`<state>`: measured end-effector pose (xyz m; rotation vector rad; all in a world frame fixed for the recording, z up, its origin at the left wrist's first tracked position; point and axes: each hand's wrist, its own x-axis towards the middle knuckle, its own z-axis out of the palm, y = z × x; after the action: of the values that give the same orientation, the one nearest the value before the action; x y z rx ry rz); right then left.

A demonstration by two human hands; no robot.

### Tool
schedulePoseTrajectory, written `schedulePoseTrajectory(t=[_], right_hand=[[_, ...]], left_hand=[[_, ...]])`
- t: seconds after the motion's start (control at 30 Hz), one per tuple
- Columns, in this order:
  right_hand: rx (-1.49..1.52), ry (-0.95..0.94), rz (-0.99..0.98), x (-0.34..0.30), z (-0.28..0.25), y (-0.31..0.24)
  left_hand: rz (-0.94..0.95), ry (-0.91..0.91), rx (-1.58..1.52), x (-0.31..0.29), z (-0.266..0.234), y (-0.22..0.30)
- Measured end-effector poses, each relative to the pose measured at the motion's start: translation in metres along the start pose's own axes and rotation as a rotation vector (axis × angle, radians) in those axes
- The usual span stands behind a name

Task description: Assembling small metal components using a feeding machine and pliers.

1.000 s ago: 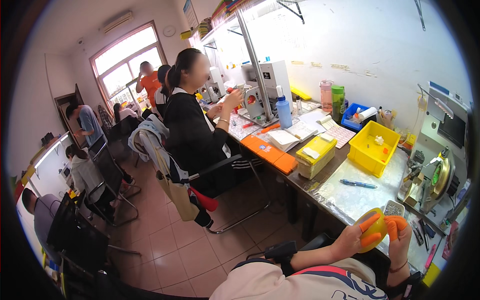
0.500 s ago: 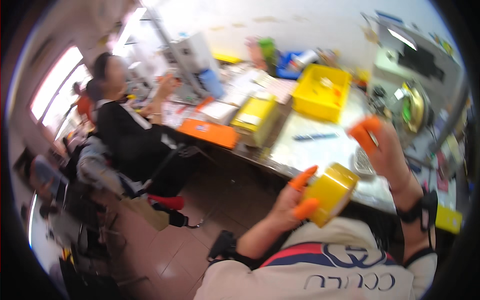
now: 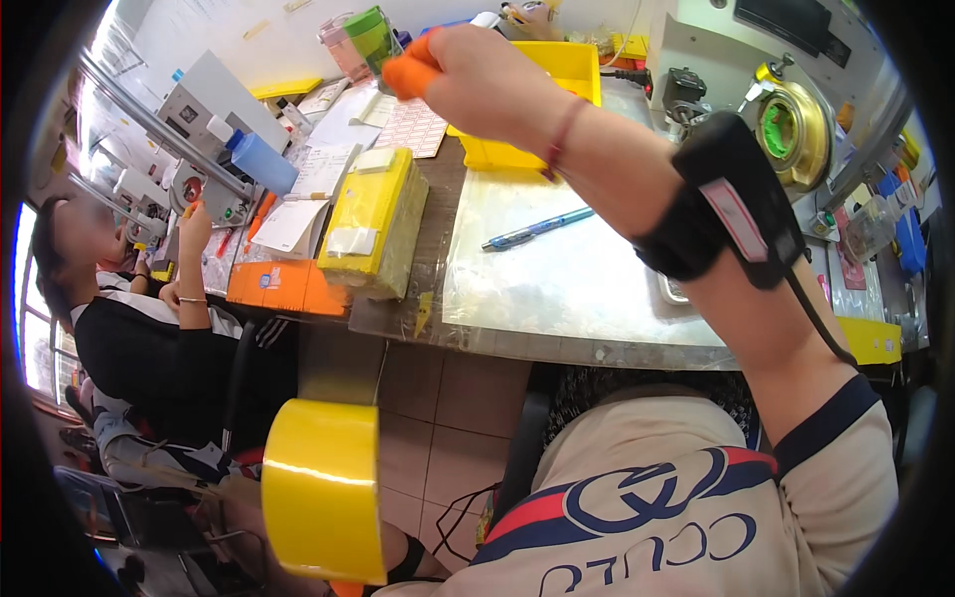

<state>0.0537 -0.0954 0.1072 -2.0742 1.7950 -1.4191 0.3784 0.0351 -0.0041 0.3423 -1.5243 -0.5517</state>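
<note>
A wide roll of yellow packing tape hangs at the lower left, beyond the table's near edge. My left hand grips it from below; nearly all of that hand is hidden behind the roll, with one orange finger cot showing at the bottom. A thin pale line rises from the roll's top right edge. My right hand is raised high over the back of the table, orange cots on its fingertips, which are pressed together. What they pinch, if anything, I cannot make out. A black strap with a box sits round my right forearm.
On the table are a blue pen, a yellow bin, a tape-wrapped yellow box, an orange folder and a blue bottle. A tape machine stands right. A co-worker sits left.
The tape roll and my left hand have moved left and down. My right hand has swung up and left across the table. The view has turned.
</note>
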Motion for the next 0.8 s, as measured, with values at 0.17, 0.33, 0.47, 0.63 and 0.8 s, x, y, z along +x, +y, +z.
schedulePoseTrajectory(t=[0.17, 0.33, 0.47, 0.63, 0.8], right_hand=[[-0.142, -0.005, 0.077, 0.055, 0.045, 0.017], [-0.172, -0.142, 0.123, 0.085, 0.083, 0.041], [-0.200, -0.240, 0.181, 0.097, 0.103, 0.067], [-0.200, -0.379, 0.221, 0.092, 0.112, 0.082], [-0.144, -0.455, 0.309, 0.080, 0.122, 0.102]], left_hand=[[0.065, 0.159, -0.062, 0.013, -0.026, -0.040], [-0.009, 0.242, -0.100, 0.016, -0.036, -0.089], [-0.085, 0.259, -0.146, 0.007, -0.038, -0.112], [-0.173, 0.257, -0.178, -0.009, -0.043, -0.123], [-0.293, 0.284, -0.355, -0.028, -0.049, -0.140]])
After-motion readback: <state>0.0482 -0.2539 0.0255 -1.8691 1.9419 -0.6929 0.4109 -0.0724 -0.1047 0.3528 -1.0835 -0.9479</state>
